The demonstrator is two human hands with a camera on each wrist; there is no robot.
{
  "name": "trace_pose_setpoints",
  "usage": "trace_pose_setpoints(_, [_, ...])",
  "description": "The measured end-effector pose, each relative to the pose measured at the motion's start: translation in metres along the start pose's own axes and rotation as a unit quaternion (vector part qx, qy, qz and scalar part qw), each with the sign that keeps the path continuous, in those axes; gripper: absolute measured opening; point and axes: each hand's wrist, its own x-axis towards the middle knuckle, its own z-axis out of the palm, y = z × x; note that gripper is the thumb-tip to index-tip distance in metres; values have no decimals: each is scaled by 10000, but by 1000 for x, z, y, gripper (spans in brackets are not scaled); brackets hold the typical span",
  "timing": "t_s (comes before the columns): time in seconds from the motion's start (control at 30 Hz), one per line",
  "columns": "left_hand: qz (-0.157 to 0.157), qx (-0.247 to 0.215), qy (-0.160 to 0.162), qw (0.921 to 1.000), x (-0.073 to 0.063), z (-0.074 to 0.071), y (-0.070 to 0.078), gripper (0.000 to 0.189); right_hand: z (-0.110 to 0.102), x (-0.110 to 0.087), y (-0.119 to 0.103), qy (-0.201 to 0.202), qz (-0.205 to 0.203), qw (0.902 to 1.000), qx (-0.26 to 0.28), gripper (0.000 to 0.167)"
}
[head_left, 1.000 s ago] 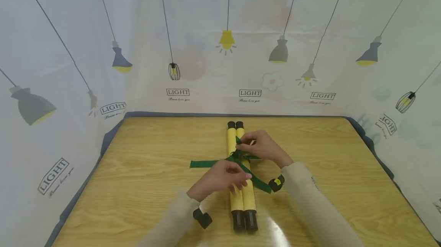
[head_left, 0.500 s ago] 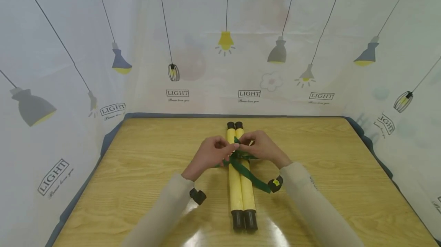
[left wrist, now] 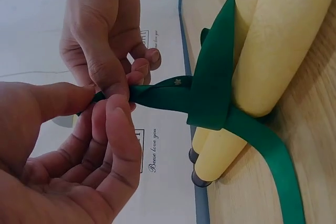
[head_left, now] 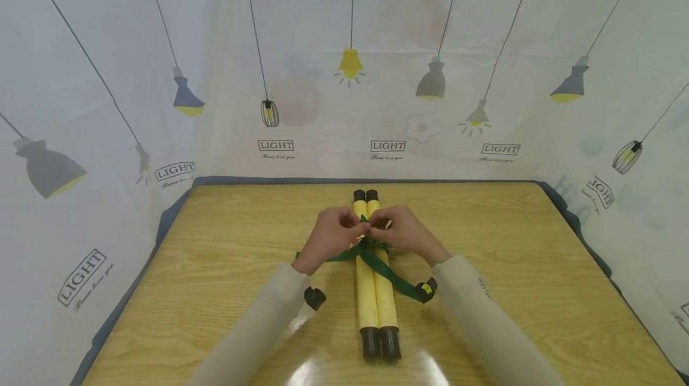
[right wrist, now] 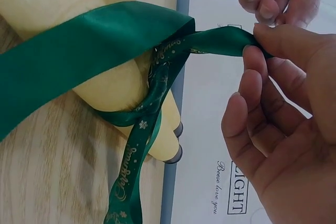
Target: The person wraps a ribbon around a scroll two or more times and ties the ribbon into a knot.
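Observation:
Two yellow tubes (head_left: 368, 296) with dark end caps lie side by side on the table, pointing away from me. A green ribbon (head_left: 389, 273) with printed lettering wraps around them near the middle, and its tails trail to the left and right. One raised piece of the ribbon (left wrist: 165, 94) stretches up from the wrap. My left hand (head_left: 329, 235) pinches the tip of this piece between thumb and fingers. Close beside it, my right hand (right wrist: 286, 90) pinches the same piece with thumb and index finger. In the head view, both hands partly cover the wrap.
The wooden table (head_left: 231, 224) extends on both sides of the tubes. Behind it and at the sides hangs a pale cloth (head_left: 334, 93) printed with lamps. A small black wrist camera (head_left: 314, 298) sits at the left wrist, another black wrist camera (head_left: 426, 290) at the right.
My left hand has moved up and away from me, from over the lower tubes to the right hand, and now pinches the raised ribbon. The right hand keeps its pinch, nearly still.

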Motion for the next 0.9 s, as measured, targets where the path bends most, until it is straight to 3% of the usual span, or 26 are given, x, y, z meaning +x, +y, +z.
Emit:
trace_pose_setpoints(0.33, [20, 8, 50, 10000, 3, -3, 0, 23, 3, 1, -6, 12, -141, 9998, -105, 6])
trace_pose_setpoints(0.53, [141, -41, 112, 9998, 6, -5, -2, 25, 1, 0, -3, -41, 122, 9998, -129, 15])
trace_pose_setpoints(0.73, [128, -154, 82, 9998, 10, -7, -6, 26, -5, -9, 2, 31, 237, 9997, -60, 25])
trace_pose_setpoints(0.9, [121, -223, 100, 9996, 11, -8, -9, 24, -4, -22, 8, -90, 321, 9993, -163, 18])
